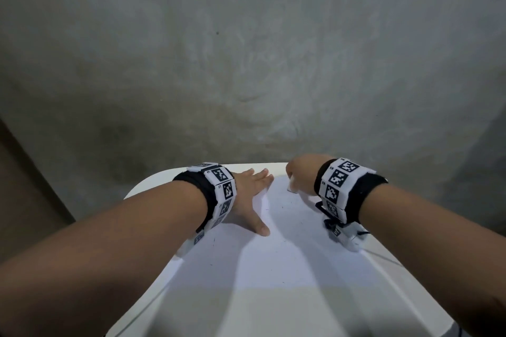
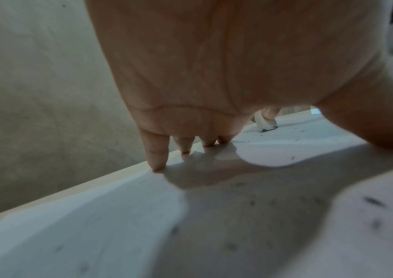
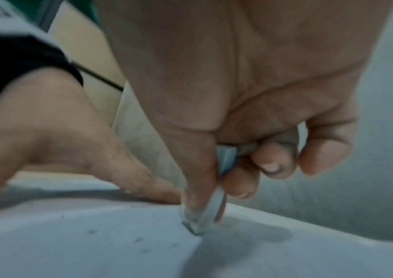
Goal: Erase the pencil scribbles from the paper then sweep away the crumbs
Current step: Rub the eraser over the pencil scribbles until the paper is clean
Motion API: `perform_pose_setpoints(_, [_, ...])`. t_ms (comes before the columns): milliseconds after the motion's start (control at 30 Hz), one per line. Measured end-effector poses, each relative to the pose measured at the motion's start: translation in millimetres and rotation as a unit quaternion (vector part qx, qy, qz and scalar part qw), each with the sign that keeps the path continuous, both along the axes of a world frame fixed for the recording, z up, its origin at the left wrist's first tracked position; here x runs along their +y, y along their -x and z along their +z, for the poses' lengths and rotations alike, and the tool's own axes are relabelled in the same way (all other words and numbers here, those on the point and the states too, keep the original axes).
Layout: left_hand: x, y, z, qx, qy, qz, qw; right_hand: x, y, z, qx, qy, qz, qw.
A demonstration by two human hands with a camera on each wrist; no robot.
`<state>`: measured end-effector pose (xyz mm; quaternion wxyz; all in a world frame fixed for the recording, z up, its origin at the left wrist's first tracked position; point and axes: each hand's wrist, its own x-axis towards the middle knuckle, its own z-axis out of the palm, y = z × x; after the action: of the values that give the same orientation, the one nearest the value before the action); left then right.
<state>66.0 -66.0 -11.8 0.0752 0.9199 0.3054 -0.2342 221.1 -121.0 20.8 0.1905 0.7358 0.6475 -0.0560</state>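
Observation:
A white sheet of paper [image 1: 284, 230] lies on a small white table [image 1: 153, 183]. My left hand [image 1: 253, 194] lies flat on the sheet's far left part, fingers spread and straight, fingertips [image 2: 158, 165] near the far edge. My right hand [image 1: 299, 175] grips a white eraser [image 1: 291, 186] at the sheet's far right. In the right wrist view the eraser [image 3: 205, 220] is pinched between thumb and fingers, its dirty tip touching the paper [image 3: 95, 244]. Small dark crumbs [image 2: 374, 202] dot the sheet. Any scribbles are too faint to make out.
The table stands against a grey concrete wall [image 1: 246, 49], its far edge just beyond both hands. A thin cable [image 1: 383, 257] runs from the right wrist camera across the table's right side. Both forearms reach over the near part of the table.

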Motion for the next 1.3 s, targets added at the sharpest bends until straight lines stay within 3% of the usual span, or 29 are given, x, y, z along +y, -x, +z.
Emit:
perform_pose_setpoints(133, [14.9,20.8,-1.2,0.024,0.022,0.014,0.999,0.4,-2.2,0.7,0.012,0.023,-0.002,1.000])
perform_pose_setpoints(267, [17.1,26.9,-2.9,0.033,0.020,0.014,0.999,12.0,10.4,-6.2,0.021,-0.017,0.013,1.000])
perform_pose_setpoints(400, [15.1,26.5,-3.7,0.014,0.030,0.011,0.999,11.8,42.5,-25.7,0.024,0.000,0.095,0.995])
perform_pose_setpoints(600, [18.1,26.1,-6.0,0.030,0.028,0.012,0.999,19.6,32.5,-13.6,-0.014,-0.007,0.086,0.996])
perform_pose_setpoints(700, [17.7,25.9,-4.1,0.006,0.045,0.007,0.999,14.9,48.1,-17.4,0.003,0.044,0.092,0.995])
perform_pose_setpoints(833, [15.7,25.8,-2.7,0.032,0.031,0.013,0.999,20.5,38.0,-4.7,-0.002,0.008,0.051,0.999])
perform_pose_setpoints(967, [16.5,26.6,-3.5,-0.004,0.051,0.008,0.999,12.3,55.2,-9.2,-0.002,0.056,0.085,0.995])
perform_pose_setpoints(1100, [13.6,27.1,-2.7,0.029,0.025,0.010,0.999,13.1,35.8,-6.2,-0.024,0.008,0.069,0.997])
perform_pose_setpoints(1167, [12.7,26.7,-1.9,0.018,0.030,0.011,0.999,5.2,44.1,-13.8,-0.035,0.049,0.113,0.992])
perform_pose_setpoints(1233, [13.8,26.7,-2.3,0.011,0.034,0.015,0.999,-5.5,56.4,-12.4,-0.016,0.077,0.145,0.986])
perform_pose_setpoints(1300, [14.9,27.2,-2.7,0.016,0.031,0.014,0.999,-0.1,48.9,-6.1,0.003,0.047,0.124,0.991])
